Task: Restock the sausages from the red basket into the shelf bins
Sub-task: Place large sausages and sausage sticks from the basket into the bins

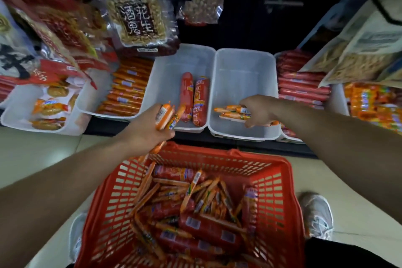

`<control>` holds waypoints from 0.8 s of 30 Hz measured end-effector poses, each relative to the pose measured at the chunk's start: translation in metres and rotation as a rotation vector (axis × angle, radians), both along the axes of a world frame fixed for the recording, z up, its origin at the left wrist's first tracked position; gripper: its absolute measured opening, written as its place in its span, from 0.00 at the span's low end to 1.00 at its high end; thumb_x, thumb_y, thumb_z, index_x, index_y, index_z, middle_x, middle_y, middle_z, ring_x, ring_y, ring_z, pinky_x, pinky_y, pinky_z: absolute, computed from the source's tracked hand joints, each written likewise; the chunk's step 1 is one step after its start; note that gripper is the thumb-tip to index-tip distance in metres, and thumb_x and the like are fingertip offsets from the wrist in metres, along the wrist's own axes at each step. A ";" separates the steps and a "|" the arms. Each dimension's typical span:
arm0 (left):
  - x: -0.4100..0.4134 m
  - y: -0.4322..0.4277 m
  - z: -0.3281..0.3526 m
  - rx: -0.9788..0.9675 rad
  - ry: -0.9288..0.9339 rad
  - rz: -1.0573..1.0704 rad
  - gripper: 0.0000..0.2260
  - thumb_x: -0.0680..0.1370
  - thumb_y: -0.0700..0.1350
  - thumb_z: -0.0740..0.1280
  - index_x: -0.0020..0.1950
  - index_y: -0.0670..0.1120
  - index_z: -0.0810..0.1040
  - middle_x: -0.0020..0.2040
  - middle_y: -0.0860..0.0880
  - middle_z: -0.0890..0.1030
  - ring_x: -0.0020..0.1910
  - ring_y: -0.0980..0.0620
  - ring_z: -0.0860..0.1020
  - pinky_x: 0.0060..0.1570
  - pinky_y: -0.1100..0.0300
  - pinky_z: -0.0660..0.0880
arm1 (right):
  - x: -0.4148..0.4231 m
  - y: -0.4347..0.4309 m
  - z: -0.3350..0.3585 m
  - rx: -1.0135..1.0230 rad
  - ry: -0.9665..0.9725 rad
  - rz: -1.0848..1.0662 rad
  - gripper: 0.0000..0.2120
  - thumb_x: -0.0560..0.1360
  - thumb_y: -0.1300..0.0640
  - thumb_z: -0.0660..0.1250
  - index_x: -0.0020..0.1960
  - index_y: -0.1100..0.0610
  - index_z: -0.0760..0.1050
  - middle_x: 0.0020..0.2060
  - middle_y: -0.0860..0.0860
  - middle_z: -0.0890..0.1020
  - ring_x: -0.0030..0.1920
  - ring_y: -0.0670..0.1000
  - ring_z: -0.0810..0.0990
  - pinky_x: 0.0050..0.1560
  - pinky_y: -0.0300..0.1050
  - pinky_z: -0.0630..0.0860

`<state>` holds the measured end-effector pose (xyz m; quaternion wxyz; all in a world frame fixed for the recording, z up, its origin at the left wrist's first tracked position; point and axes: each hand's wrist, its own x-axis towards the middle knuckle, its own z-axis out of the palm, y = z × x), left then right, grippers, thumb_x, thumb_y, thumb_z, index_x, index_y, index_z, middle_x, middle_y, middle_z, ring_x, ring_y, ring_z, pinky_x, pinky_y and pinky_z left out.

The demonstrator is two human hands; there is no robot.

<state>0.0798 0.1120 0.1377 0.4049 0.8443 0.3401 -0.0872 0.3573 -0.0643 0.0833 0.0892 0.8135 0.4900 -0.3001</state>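
The red basket [280, 183] stands on the floor below me, full of thin orange sausages [202, 196] and thick red ones. My left hand [150, 126] is above its far rim, shut on a bunch of orange sausages [167, 116]. My right hand [258, 111] reaches into the right clear bin [241, 65], fingers closed on small orange sausages [233, 113] lying at the bin's front. The middle clear bin [167, 76] holds two thick red sausages [193, 99].
A bin of orange sausages [128, 89] sits to the left, stacked red sausages [302, 85] to the right. Hanging peanut bags [139, 17] overhang the bins. Snack packs [47, 106] fill the far-left bin. My shoes [317, 213] flank the basket.
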 end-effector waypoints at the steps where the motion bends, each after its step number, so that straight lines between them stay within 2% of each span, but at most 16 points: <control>1: -0.003 0.003 -0.003 0.003 0.002 0.011 0.19 0.76 0.47 0.74 0.62 0.53 0.70 0.48 0.52 0.78 0.46 0.55 0.78 0.41 0.58 0.72 | 0.001 0.002 -0.007 0.010 0.007 -0.010 0.19 0.68 0.49 0.76 0.52 0.50 0.70 0.47 0.50 0.78 0.46 0.54 0.76 0.41 0.46 0.70; 6: -0.011 0.010 -0.010 0.021 0.017 0.035 0.19 0.76 0.47 0.74 0.62 0.52 0.70 0.49 0.52 0.79 0.46 0.56 0.78 0.40 0.62 0.71 | 0.002 0.000 -0.034 0.035 0.013 -0.042 0.18 0.69 0.50 0.76 0.53 0.50 0.72 0.47 0.50 0.79 0.45 0.53 0.77 0.36 0.46 0.69; 9: -0.008 0.008 -0.013 0.019 0.023 0.040 0.18 0.76 0.47 0.74 0.62 0.52 0.71 0.49 0.52 0.79 0.46 0.57 0.78 0.40 0.64 0.70 | 0.000 -0.004 -0.042 0.035 0.013 -0.054 0.18 0.67 0.46 0.76 0.52 0.47 0.73 0.46 0.49 0.79 0.46 0.53 0.78 0.40 0.47 0.74; 13: -0.004 0.000 -0.017 -0.011 0.017 0.031 0.19 0.76 0.48 0.74 0.63 0.53 0.70 0.49 0.52 0.80 0.47 0.56 0.79 0.42 0.63 0.72 | 0.004 -0.006 -0.040 0.137 0.031 -0.121 0.18 0.67 0.45 0.76 0.52 0.47 0.74 0.47 0.47 0.80 0.48 0.54 0.79 0.42 0.47 0.74; 14: -0.003 -0.002 -0.017 -0.020 0.010 0.027 0.20 0.76 0.48 0.74 0.63 0.54 0.70 0.50 0.53 0.80 0.48 0.56 0.79 0.43 0.63 0.72 | 0.006 -0.006 -0.039 0.174 0.048 -0.152 0.20 0.67 0.43 0.76 0.54 0.46 0.75 0.49 0.47 0.80 0.50 0.54 0.79 0.43 0.47 0.74; 16: -0.002 -0.007 -0.017 -0.025 0.008 0.016 0.20 0.76 0.48 0.73 0.64 0.55 0.69 0.50 0.54 0.79 0.48 0.57 0.79 0.43 0.64 0.72 | 0.006 -0.005 -0.038 0.188 0.101 -0.186 0.30 0.66 0.41 0.77 0.64 0.45 0.73 0.56 0.46 0.79 0.57 0.54 0.78 0.50 0.46 0.72; 19: 0.000 -0.011 -0.016 -0.024 0.016 0.002 0.20 0.76 0.48 0.73 0.63 0.55 0.68 0.50 0.55 0.79 0.47 0.58 0.78 0.42 0.64 0.72 | 0.002 -0.005 -0.039 0.069 0.151 -0.130 0.41 0.65 0.38 0.77 0.74 0.46 0.66 0.67 0.48 0.75 0.65 0.54 0.74 0.62 0.50 0.72; 21: 0.002 -0.011 -0.016 -0.019 0.013 0.000 0.20 0.76 0.49 0.73 0.63 0.55 0.68 0.50 0.56 0.79 0.47 0.58 0.78 0.41 0.65 0.71 | 0.003 -0.008 -0.040 0.008 0.062 -0.055 0.36 0.69 0.36 0.73 0.73 0.47 0.66 0.66 0.49 0.76 0.62 0.54 0.75 0.60 0.51 0.74; 24: 0.002 -0.009 -0.019 -0.028 0.009 0.010 0.21 0.76 0.49 0.73 0.65 0.54 0.69 0.50 0.55 0.79 0.48 0.57 0.79 0.42 0.65 0.72 | 0.006 -0.020 -0.037 -0.125 -0.106 0.066 0.25 0.75 0.38 0.66 0.69 0.46 0.69 0.56 0.50 0.79 0.53 0.53 0.78 0.46 0.48 0.75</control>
